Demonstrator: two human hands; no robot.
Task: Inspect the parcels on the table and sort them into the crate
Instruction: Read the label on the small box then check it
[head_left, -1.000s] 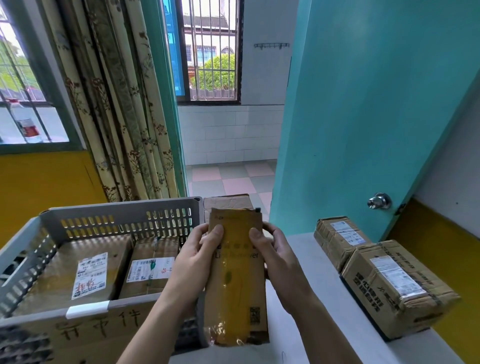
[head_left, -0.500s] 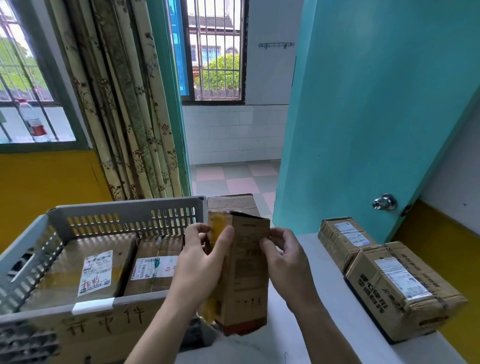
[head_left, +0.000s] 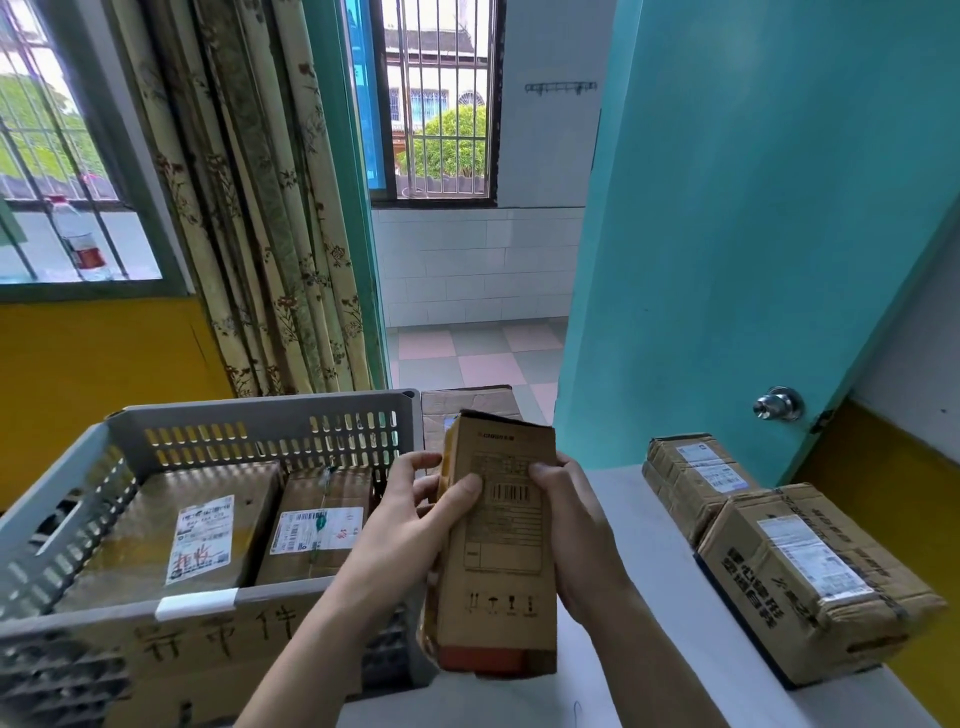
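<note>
Holding a tall parcel (head_left: 496, 545) upright between our left hand (head_left: 415, 514) and right hand (head_left: 571, 525), fingers curled round its sides, right of the crate (head_left: 260, 421)

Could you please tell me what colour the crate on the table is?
The crate is grey plastic with slotted walls, seen best in the head view.

tall brown parcel (head_left: 496, 540) upright, barcode side toward camera, beside grey crate (head_left: 260, 421) with two parcels
</note>
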